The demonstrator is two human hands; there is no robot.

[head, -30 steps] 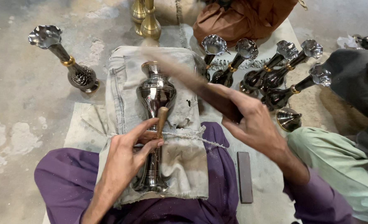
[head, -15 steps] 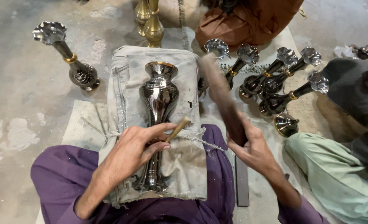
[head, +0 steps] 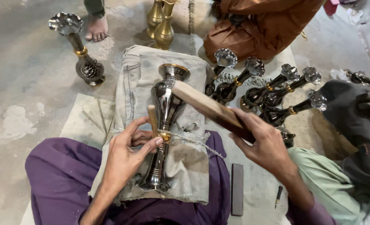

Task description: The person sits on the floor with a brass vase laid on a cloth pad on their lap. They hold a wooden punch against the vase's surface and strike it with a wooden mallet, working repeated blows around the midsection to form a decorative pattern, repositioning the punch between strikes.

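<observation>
One metal vase (head: 165, 125) lies on cloth (head: 185, 158) at frame centre; hard, slick, likely heavy. Its narrow neck is pinched, with a small peg (head: 152, 121), by left hand (head: 124, 156). A wooden stick (head: 210, 109) is gripped by right hand (head: 264, 146).

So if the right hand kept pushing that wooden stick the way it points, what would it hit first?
Most likely the body of the metal vase lying on the cloth: the right hand aims the wooden stick up-left, and its tip already seems to reach the vase, though depth is unclear.

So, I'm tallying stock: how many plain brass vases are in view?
2. Both brass vases stand side by side at the top edge, one left of the other, cut off by the frame; more may be hidden beyond.
</observation>
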